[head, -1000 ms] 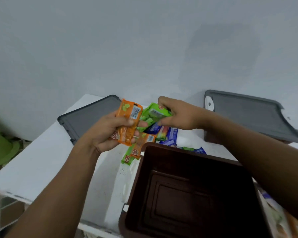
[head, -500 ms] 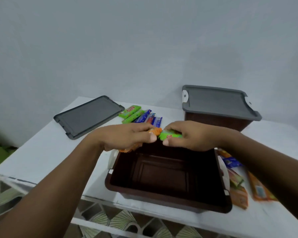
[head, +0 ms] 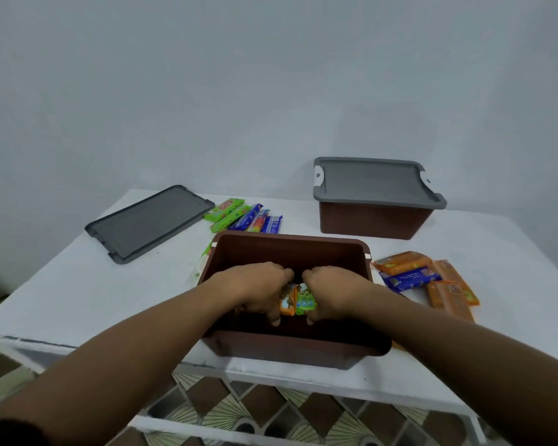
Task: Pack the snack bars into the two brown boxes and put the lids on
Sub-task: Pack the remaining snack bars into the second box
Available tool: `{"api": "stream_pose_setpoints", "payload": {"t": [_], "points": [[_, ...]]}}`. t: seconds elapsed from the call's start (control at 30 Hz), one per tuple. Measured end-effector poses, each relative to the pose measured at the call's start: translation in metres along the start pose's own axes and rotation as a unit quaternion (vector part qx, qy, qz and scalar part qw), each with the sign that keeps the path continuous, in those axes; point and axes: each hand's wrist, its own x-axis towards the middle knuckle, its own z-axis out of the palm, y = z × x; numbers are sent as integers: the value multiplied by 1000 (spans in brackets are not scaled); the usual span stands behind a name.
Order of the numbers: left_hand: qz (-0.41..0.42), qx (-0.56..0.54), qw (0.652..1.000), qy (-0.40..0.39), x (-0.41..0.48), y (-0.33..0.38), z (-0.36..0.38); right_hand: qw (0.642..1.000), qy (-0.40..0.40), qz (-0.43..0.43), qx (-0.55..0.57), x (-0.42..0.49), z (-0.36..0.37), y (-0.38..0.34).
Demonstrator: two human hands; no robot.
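Down inside the open brown box (head: 287, 240) at centre: left hand (head: 255, 291) curled round an orange bar (head: 288, 304), right hand (head: 335, 291) round a green bar (head: 305, 303), side by side. Just behind the box, green and blue bars (head: 245, 217); at right, orange bars (head: 403, 263); upper right, lidded box (head: 374, 220); left, loose lid (head: 149, 222).

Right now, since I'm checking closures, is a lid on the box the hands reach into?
No, the near brown box is open, and a grey lid lies flat on the table to its left.
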Motion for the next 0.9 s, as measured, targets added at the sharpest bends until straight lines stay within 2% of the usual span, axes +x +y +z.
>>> {"api": "stream_pose_setpoints", "payload": {"t": [0.2,0.4,0.57,0.63,0.77,0.9], "points": [[-13,95,995,-14,10,4,10,1000,-10,-5,-11,11,12,-3],[-11,116,993,26,10,0,13,1000,-6,5,-10,18,14,-1],[-22,97,994,40,9,-6,10,998,39,18,-40,16,10,0],[-51,89,994,21,7,-8,9,998,28,24,-52,14,9,0],[-111,42,991,-61,6,-10,12,997,-67,41,-22,12,7,-4],[-166,-46,980,-101,7,-15,8,995,-67,70,13,11,4,-3]]}}
